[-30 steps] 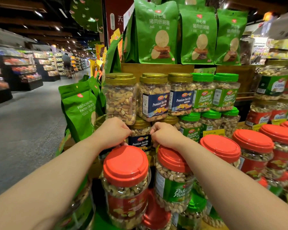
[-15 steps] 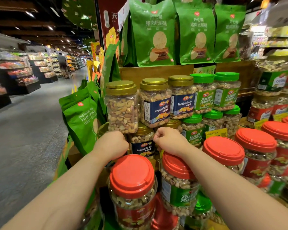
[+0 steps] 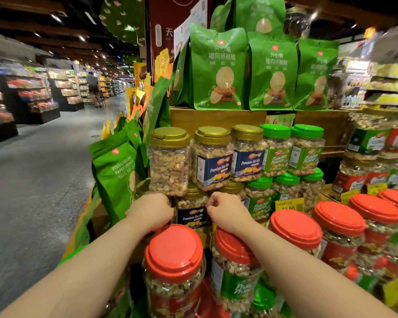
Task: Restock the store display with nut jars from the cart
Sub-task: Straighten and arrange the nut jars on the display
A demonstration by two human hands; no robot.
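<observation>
A gold-lidded Premium Nut Mix jar (image 3: 191, 214) stands in the lower row of the display, under a row of similar gold-lidded jars (image 3: 213, 158). My left hand (image 3: 151, 212) grips its left side and my right hand (image 3: 228, 214) grips its right side, fingers curled round it. Both forearms reach over two red-lidded jars: a cashew jar (image 3: 174, 252) under the left wrist and a pistachio jar (image 3: 233, 274) under the right wrist. The held jar's base is hidden behind these.
Green-lidded pistachio jars (image 3: 285, 152) and red-lidded jars (image 3: 295, 228) fill the display to the right. Green snack bags (image 3: 115, 171) lean at the left corner, and more bags stand on a wooden crate (image 3: 216, 118) above. An aisle floor (image 3: 32, 180) runs left, with a person (image 3: 92, 86) far off.
Both hands stay clasped on the same nut mix jar. The view has shifted so the display and hands sit lower and further right in the frame.
</observation>
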